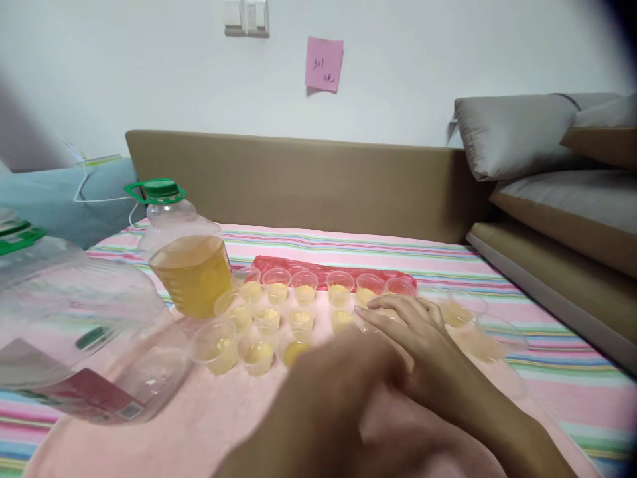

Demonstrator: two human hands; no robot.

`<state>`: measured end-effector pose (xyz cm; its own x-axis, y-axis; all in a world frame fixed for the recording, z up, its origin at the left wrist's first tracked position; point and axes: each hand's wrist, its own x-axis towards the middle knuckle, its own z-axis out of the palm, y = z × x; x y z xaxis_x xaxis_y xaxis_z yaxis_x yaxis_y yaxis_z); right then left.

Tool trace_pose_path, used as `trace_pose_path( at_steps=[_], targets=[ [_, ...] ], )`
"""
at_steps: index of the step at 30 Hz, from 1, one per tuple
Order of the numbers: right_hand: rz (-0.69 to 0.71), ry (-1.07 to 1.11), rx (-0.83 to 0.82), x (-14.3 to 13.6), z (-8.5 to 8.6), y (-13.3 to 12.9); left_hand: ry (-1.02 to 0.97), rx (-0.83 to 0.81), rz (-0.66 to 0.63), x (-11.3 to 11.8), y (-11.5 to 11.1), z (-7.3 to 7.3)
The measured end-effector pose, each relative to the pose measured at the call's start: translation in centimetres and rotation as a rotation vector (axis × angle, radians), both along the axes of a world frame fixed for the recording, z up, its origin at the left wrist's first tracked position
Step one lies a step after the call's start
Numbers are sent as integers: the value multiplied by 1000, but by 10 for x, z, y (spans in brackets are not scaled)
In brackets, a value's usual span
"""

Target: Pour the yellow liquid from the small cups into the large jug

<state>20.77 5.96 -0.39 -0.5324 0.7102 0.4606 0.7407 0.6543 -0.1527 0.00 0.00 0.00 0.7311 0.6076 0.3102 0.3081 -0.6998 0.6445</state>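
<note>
Several small clear plastic cups [257,355] with yellow contents stand in rows on a pink surface [209,425]. My left hand [343,378] is a motion-smeared shape in front of the rows, close to the camera; its fingers cannot be made out. My right hand [411,325] reaches over the cups on the right side, palm down with its fingers spread, hiding some of them. Nothing shows in its grasp. Two flat clear round pieces [490,337] lie right of it.
A large bottle with yellow liquid [192,272] and a green cap stands at the left. Nearer is another large clear bottle [89,332]. A red plastic bag [323,271] lies behind the cups. Cushions [522,133] are stacked at the right.
</note>
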Motion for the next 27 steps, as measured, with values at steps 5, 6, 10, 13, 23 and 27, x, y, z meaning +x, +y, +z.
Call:
trace_pose_path(
  at_steps=[5,6,10,13,23,27],
  targets=[
    [20,-5,55,-5,-2,1,67,34,552,-26,44,32],
    [25,-11,57,-6,-3,1,76,18,581,-26,46,28],
    [50,-8,46,-8,0,-1,81,-7,542,-18,48,4],
    [66,14,47,-9,2,-2,77,27,510,-14,51,-4],
    [75,47,-33,0,14,-2,43,42,500,-16,56,-4],
    [25,231,-115,14,36,-8,39,26,525,-20,54,-4]
  ],
)
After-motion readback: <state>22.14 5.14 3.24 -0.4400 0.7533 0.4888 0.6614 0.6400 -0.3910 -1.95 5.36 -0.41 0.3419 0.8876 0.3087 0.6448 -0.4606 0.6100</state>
